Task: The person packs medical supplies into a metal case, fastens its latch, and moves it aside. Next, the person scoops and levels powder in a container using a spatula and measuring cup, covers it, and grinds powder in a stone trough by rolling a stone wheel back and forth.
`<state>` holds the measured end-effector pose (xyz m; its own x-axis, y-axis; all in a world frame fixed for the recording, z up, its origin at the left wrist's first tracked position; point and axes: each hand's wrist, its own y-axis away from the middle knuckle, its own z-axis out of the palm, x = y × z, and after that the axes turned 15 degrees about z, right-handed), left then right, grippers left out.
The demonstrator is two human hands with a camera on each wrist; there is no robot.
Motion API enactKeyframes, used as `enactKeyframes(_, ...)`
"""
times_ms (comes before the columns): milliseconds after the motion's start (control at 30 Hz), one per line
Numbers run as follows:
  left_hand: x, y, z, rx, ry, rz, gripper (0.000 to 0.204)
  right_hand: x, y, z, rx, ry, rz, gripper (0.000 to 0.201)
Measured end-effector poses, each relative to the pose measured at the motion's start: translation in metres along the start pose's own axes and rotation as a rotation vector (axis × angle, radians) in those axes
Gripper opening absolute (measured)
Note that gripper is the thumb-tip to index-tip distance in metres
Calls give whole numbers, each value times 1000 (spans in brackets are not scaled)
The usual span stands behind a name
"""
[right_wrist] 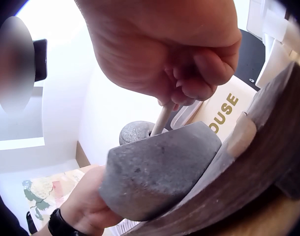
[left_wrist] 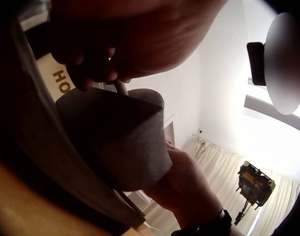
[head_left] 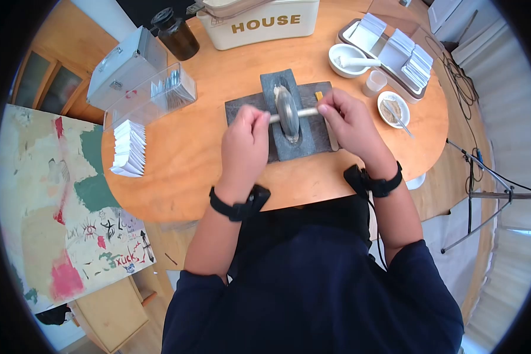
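Note:
A grey stone wheel [head_left: 288,115] stands upright in the boat-shaped grinding trough [head_left: 288,152], with a pale rod [head_left: 308,112] through its middle. On the rod's left end my left hand [head_left: 245,147] grips with curled fingers. My right hand [head_left: 353,121] holds the right end the same way. Under the trough lies a dark slab [head_left: 242,108]. Seen from the right wrist, the trough [right_wrist: 159,167] shows its thick stone side, and the rod [right_wrist: 162,118] runs up into the right fist. What lies at the trough's bottom is mostly hidden by the wheel.
At right are a white mortar with pestle [head_left: 360,61], a small plastic cup [head_left: 374,83], a bowl of powder with a spoon [head_left: 393,110] and a tray of folded papers [head_left: 396,79]. Leftward stand folded papers [head_left: 128,148], a clear box [head_left: 177,88], a metal case [head_left: 127,68] and a brown bottle [head_left: 178,39].

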<state>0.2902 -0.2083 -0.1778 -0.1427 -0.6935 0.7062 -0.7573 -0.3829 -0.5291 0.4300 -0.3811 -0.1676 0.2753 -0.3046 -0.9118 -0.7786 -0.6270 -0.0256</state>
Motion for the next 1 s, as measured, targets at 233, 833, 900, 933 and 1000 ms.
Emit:
enactKeyframes(233, -17, -14, 0, -27, 83, -67, 17, -2, -5, 5, 38, 12, 41, 10)
enactKeyframes(833, -23, -1, 0, -21, 92, -68, 22, -10, -8, 5, 74, 134, -62, 11)
enactKeyframes(900, -17, 8, -4, -28, 93, -57, 22, -8, 1, 1, 49, 110, -100, 12)
enactKeyframes(933, -17, 5, -4, -27, 90, -48, 22, -8, 2, 1, 18, 87, -134, 12)
enactKeyframes(1000, -18, 9, -5, -31, 47, -63, 21, -9, -7, 2, 32, 96, -77, 13)
